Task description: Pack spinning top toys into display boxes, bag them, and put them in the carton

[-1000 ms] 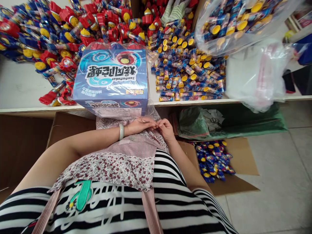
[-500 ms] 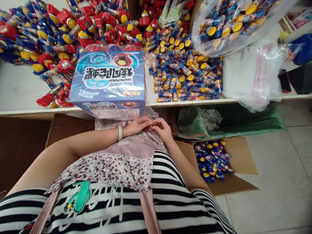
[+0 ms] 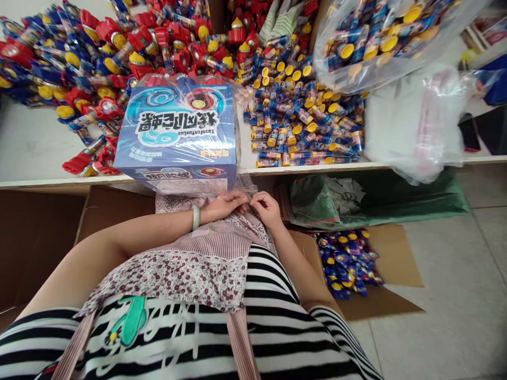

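A blue printed box [image 3: 178, 134] in a clear plastic bag [image 3: 246, 182] stands at the table's front edge, its lettering upside down to me. The bag's loose end hangs off the box's right front corner to my fingers, in front of my apron [image 3: 190, 264]. My left hand [image 3: 227, 205], with a pale bangle on the wrist, is closed in a pinch on the bag's end. Beside it, fingertips almost meeting, my right hand [image 3: 267, 209] also pinches the thin plastic. The exact grip points are partly hidden by the fingers.
Red and blue toys [image 3: 106, 63] lie heaped at the back left. Small yellow-capped tubes [image 3: 304, 121] cover the table right of the box, below a plastic bag of tubes [image 3: 368, 47]. A carton of blue toys [image 3: 348, 264] stands on the floor at right.
My right hand's fingers have drawn slightly away from my left hand. The left hand and the box hold nearly still; the whole view has shifted a little.
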Motion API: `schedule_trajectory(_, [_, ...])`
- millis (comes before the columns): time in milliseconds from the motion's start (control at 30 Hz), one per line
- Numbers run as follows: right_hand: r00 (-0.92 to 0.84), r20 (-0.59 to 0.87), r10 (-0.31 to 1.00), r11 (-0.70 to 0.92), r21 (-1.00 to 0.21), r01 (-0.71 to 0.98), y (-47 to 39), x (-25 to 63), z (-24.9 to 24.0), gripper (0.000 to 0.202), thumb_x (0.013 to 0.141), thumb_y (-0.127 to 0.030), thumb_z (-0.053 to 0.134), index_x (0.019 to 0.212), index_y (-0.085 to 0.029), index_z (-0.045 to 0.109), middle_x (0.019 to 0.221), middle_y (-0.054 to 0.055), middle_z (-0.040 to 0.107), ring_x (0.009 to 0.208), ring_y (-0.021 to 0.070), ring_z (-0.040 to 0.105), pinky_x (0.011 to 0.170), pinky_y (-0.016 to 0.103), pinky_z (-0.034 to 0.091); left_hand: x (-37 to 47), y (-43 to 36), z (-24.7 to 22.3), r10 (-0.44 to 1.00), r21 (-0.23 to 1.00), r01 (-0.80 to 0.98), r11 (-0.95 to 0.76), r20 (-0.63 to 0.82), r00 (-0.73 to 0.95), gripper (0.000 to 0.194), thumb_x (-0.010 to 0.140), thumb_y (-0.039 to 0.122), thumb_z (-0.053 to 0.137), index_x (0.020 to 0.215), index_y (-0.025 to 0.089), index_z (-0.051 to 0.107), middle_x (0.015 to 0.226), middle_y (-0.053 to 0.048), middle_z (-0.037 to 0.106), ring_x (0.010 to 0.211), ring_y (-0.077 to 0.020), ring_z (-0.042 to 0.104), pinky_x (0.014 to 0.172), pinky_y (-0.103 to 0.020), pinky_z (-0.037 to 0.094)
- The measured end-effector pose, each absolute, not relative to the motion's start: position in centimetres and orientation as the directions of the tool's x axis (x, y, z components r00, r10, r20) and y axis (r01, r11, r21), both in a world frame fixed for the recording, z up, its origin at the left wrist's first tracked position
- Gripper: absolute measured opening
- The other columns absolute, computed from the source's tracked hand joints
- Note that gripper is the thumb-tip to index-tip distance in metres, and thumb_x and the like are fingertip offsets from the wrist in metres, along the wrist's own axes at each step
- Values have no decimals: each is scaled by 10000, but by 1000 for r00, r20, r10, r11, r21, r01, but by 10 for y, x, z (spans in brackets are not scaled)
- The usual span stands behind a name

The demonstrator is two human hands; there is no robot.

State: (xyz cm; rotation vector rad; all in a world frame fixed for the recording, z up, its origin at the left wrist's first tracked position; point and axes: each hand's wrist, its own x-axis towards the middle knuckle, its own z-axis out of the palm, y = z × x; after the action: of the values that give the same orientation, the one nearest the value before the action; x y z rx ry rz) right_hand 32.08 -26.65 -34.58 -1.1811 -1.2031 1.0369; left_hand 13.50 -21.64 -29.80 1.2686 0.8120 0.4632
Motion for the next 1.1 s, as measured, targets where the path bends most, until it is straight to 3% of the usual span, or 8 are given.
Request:
schedule_trajectory(167, [100, 56, 993, 49, -996, 70, -284, 332, -356, 287, 820, -478, 731, 719, -222, 648, 785, 11, 627, 766, 161, 589, 778, 338, 498, 135, -216, -298, 744, 950, 95, 298, -294, 600, 529, 801, 689, 669, 773, 164, 613, 728, -15, 661, 660, -123, 619, 694, -272, 531])
schedule_trajectory(367, [18, -16, 1000, -15, -998, -64, -276, 318, -353, 453, 702, -559, 805, 1018, -256, 691, 1115, 57, 656, 1001, 210, 649, 872, 365, 553, 135, -214, -299, 746, 950, 66, 305, -281, 604, 525, 786, 684, 689, 791, 166, 606, 704, -12, 650, 643, -124, 613, 679, -273, 531])
schedule_trajectory(500, [155, 14, 988, 19, -999, -32, -255, 305, -344, 332, 730, -538, 759, 764, -233, 633, 888, 25, 666, 901, 189, 643, 923, 387, 530, 136, -210, -302, 731, 962, 92, 257, -257, 632, 517, 829, 671, 647, 778, 157, 614, 714, -22, 652, 660, -123, 612, 694, -267, 532])
schedule_trajectory(600, [183, 12, 983, 14, -1000, -12, -250, 306, -337, 308, 759, -503, 722, 710, -228, 594, 803, 12, 666, 814, 172, 633, 862, 368, 529, 132, -205, -304, 669, 963, 174, 206, -269, 693, 460, 890, 603, 606, 954, 152, 674, 799, -43, 710, 722, -141, 654, 760, -284, 550])
schedule_trajectory(733, [192, -31, 981, -52, -993, 108, -244, 318, -324, 277, 759, -477, 722, 748, -213, 640, 744, 7, 671, 708, 158, 611, 753, 327, 513, 102, -203, -277, 409, 950, 300, -81, -243, 880, 396, 924, 416, 643, 1241, 181, 670, 1169, -99, 740, 1092, -218, 694, 1009, -341, 528])
schedule_trajectory(833, [205, -34, 978, -89, -961, 261, -236, 325, -315, 307, 770, -513, 695, 763, -208, 660, 698, 9, 670, 649, 161, 603, 679, 312, 496, 67, -209, -217, 254, 924, 175, -341, -89, 963, 333, 1001, 320, 542, 1293, 218, 665, 1371, -91, 649, 1287, -218, 611, 1110, -337, 485])
schedule_trajectory(967, [167, 3, 986, -62, -921, 385, -222, 329, -307, 282, 794, -491, 678, 758, -212, 662, 720, 25, 688, 668, 183, 623, 676, 324, 494, 40, -198, -131, 367, 728, 42, -685, 294, 882, 337, 1016, 286, 523, 1334, 296, 634, 1232, -53, 722, 1205, -199, 662, 1069, -344, 529])
schedule_trajectory(1100, [94, 65, 993, 2, -832, 554, -208, 334, -294, 226, 839, -426, 663, 767, -212, 658, 783, 39, 706, 709, 196, 630, 706, 330, 481, 54, -154, -102, 493, 342, 387, -856, 317, 810, 512, 984, 461, 564, 1469, 305, 511, 1521, -50, 507, 1490, -341, 364, 1232, -570, 288])
